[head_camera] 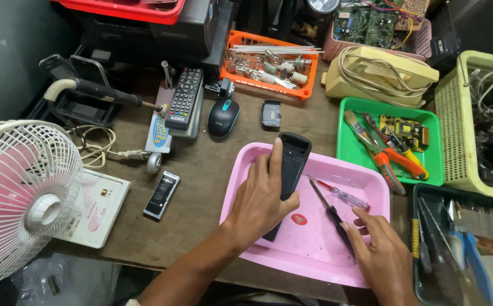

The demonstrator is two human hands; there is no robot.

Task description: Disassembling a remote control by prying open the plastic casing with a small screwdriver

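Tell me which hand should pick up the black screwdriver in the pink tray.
Right. The right hand already touches the black screwdriver, while the left hand is holding the black remote.

A black remote control [289, 170], back up with its battery bay open, is held tilted over the pink tray [314, 249]; a black-handled screwdriver [331, 215] lies inside.

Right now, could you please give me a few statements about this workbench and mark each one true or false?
1. The left hand holds a black remote over the pink tray. True.
2. The right hand holds the pliers. False: the pliers lie in the green tray; the right hand touches a black screwdriver.
3. A computer mouse sits on the table. True.
4. The fan stands on the right. False: it is on the left.
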